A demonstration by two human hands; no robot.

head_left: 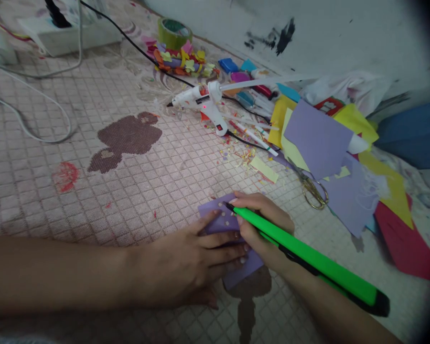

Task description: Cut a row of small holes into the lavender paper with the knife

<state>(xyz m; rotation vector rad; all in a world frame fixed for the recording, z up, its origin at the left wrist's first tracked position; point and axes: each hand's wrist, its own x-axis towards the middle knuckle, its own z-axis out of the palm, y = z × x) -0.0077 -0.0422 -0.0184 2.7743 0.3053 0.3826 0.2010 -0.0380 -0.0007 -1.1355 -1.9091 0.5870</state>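
Checked cloth (157, 200): pale and spread beneath the work, with dark brown patches (129, 136) in it.
Left hand (191, 260): palm down, fingers extended and slightly parted, pressing on the paper rather than gripping it.
Right hand (268, 224): fingers curled firmly round the green pen (308, 258), close to its black tip.
Purple paper (249, 265): on the cloth, under the left fingers and between the two hands; small pale dots (227, 223) sit on its upper part.
Pen tip: right at the dots; whether it touches the paper, I cannot tell.
Steadying: the left hand would do best to keep light, even pressure, so the paper neither slides nor creases.
Pointing: a low, short grip like this one should give fine control; resting the side of the right hand would help steady the tip, and the nearest left fingertip should stay out of its way.
Scraps: a pale yellow strip (265, 169) lies among tiny cuttings beyond the hands.
Scissors (313, 191): gold-handled, partly over the paper pile to the right.
Coloured sheets: a lilac sheet (318, 138) lies near the top, a red sheet (401, 243) at the edge.
Glue gun (208, 105): white, its small red light lit; presumably hot, so best given room.
Far side: a tape roll (174, 33) beside small paper flowers (182, 62), and a white power strip (68, 36).
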